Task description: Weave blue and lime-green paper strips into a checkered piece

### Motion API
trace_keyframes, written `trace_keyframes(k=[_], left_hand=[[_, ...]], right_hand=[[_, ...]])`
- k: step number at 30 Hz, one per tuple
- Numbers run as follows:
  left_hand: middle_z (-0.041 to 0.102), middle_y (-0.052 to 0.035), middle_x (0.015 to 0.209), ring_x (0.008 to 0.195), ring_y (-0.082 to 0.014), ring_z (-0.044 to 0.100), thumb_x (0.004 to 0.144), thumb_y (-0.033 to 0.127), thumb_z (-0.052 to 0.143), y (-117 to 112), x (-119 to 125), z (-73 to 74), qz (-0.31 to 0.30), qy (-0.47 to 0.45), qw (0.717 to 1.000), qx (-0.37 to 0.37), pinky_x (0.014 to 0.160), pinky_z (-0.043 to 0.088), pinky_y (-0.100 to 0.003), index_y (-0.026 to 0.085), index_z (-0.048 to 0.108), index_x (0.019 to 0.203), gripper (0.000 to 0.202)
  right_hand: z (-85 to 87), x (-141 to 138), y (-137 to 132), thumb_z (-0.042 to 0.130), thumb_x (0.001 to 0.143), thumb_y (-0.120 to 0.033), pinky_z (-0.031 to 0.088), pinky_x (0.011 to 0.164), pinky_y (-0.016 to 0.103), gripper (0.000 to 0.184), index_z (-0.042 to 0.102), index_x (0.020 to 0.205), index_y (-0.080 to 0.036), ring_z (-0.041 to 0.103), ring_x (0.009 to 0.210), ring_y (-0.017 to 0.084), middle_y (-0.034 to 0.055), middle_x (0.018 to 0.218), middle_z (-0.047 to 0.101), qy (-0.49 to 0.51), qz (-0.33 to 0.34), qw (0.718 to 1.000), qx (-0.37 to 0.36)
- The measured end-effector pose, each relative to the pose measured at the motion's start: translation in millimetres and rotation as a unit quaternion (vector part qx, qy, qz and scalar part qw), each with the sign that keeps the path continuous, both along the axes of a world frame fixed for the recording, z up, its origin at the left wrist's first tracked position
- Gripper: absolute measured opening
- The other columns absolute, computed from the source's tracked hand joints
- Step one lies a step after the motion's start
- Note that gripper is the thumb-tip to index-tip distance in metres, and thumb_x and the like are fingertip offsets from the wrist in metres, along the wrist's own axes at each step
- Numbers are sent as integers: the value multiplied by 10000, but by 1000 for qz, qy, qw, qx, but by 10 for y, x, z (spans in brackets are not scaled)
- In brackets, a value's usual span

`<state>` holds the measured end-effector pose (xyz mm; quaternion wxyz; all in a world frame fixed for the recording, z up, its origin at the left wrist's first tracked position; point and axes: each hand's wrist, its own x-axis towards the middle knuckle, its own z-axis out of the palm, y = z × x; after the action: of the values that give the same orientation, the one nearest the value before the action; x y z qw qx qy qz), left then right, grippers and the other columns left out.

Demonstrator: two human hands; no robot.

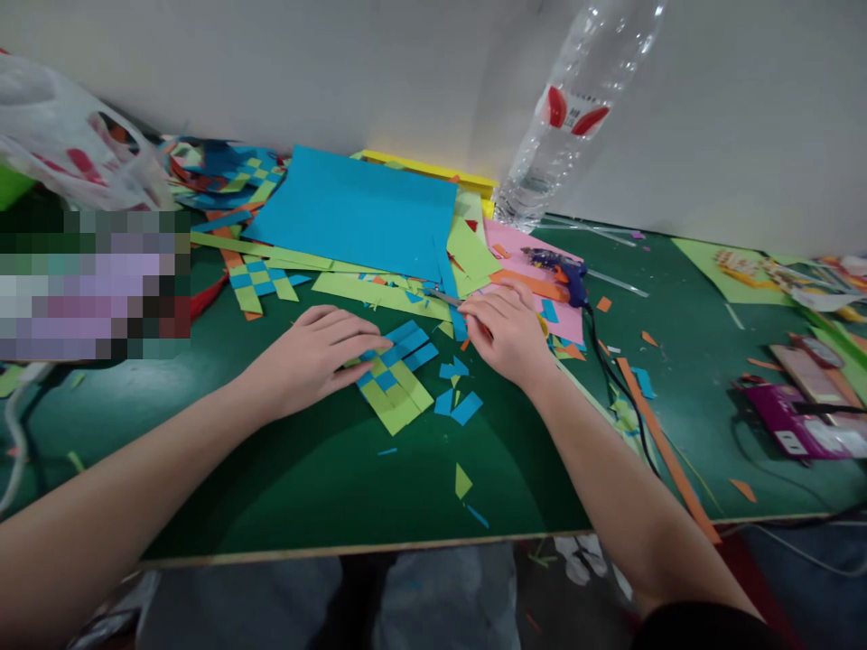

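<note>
My left hand (321,352) lies on the green table with its fingers stretched out. Its fingertips touch the left edge of a small woven piece of blue and light-green paper strips (399,384). My right hand (511,329) is closed around a pair of scissors, whose grey blades (443,297) point left over the paper scraps; most of the handle is hidden by the hand. Between the hands lie several blue paper scraps (466,408). Just behind my right hand, a dark blue glue gun (574,278) rests on a pink sheet (532,236).
A large blue sheet (358,212) covers strips at the back. Behind it stands a clear plastic bottle (542,153). Another woven piece (257,280) lies at left, near a plastic bag (74,144). A black cable (610,370) and orange strip (667,451) run along the right.
</note>
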<state>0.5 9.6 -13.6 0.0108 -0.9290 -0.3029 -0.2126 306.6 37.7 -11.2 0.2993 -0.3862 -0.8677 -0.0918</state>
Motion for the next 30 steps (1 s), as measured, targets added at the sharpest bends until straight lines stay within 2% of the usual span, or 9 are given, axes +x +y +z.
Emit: trace_keyframes(k=[3,6,10,13,16,21,27,30], left_hand=[[735,-77,1088,1023,-248,673,1030,356,447,-8,-9,22,33,1,999,8,900,440,-411,228,635,1217,294],[739,-78,1048,996,-256,678,1024,450,445,-16,-17,25,50,7,999,0,870,436,-406,218,631,1209,350],[721,-93,1054,1007,-284,667,966,637,442,-31,-23,18,81,25,996,-20,904,426,-435,199,621,1194,525],[710,-102,1013,971,-298,665,923,706,449,-51,-23,40,111,26,993,-40,922,424,-462,171,596,1242,640],[708,-113,1009,979,-310,663,919,704,454,-75,-8,73,118,23,991,-58,947,414,-473,155,587,1276,668],[702,-139,1119,1075,-327,637,946,692,399,-89,13,67,118,39,991,-53,958,404,-462,159,621,1237,647],[674,-140,1227,1154,-337,596,1033,538,277,-55,-35,21,155,56,984,-68,955,391,-486,177,621,1260,548],[675,-132,1215,1153,-330,591,1025,555,292,-53,-39,13,156,59,983,-76,965,384,-485,184,629,1255,551]], right_hand=[[14,8,1,443,987,-221,401,1028,478,239,682,988,-222,659,967,233,51,1016,767,0,-8,1000,7],[21,1,-7,448,983,-209,425,969,438,226,674,976,-219,659,924,222,43,996,767,-3,0,1000,27],[18,-19,-26,469,969,-182,431,928,406,196,663,958,-208,649,895,210,40,972,761,-5,18,999,38],[15,-29,-28,475,962,-172,430,910,400,189,659,939,-208,647,887,208,41,958,760,-3,20,999,35],[14,-43,-25,488,951,-158,432,899,399,177,658,926,-203,643,868,206,46,948,760,1,26,999,37],[16,-91,-59,482,950,-161,438,896,407,194,664,913,-216,643,857,206,41,945,761,-5,23,1000,14],[12,-112,-92,469,961,-168,443,920,408,213,678,931,-197,677,912,210,55,950,764,-9,39,999,11],[11,-110,-86,461,960,-154,441,929,405,221,676,932,-198,688,905,202,48,944,767,-11,48,999,11]])
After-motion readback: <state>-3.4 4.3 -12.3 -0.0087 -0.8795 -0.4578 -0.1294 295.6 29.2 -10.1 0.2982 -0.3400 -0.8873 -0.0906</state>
